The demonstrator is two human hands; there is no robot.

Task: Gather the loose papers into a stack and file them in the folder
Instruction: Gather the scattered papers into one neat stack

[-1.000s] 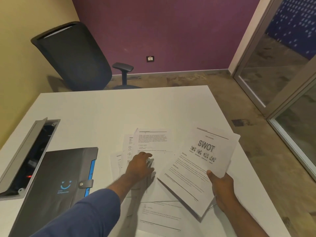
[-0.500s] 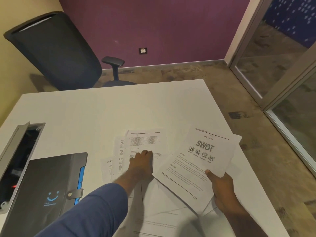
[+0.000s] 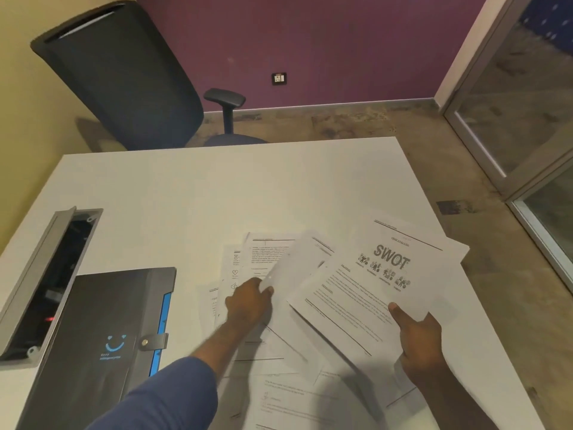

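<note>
Head view, looking down on a white desk [image 3: 192, 197]: I am in the gathering step, with the filing not yet begun. My right hand [image 3: 418, 339], at about 4 o'clock, grips a fanned bundle of papers [image 3: 366, 293] by its near corner, thumb on top; the uppermost page reads SWOT. My left hand [image 3: 248, 302], near the centre, has its fingers [image 3: 267, 289] pinched on the near edge of a single sheet [image 3: 297, 262], which is lifted off the desk and leans toward the bundle. More loose papers [image 3: 266, 252] lie overlapped under and beyond that hand, and others [image 3: 294, 395] spread toward 6 o'clock. A dark folder [image 3: 102, 330] with a blue edge lies closed at 8 o'clock, its snap strap across the edge, well apart from the papers. Beyond it, at 9 o'clock, a cable box [image 3: 65, 243] stands open in the desk.

I judge the next move is to slide the lifted sheet onto the held bundle, then collect the rest, square the edges, and unsnap the folder.
</note>
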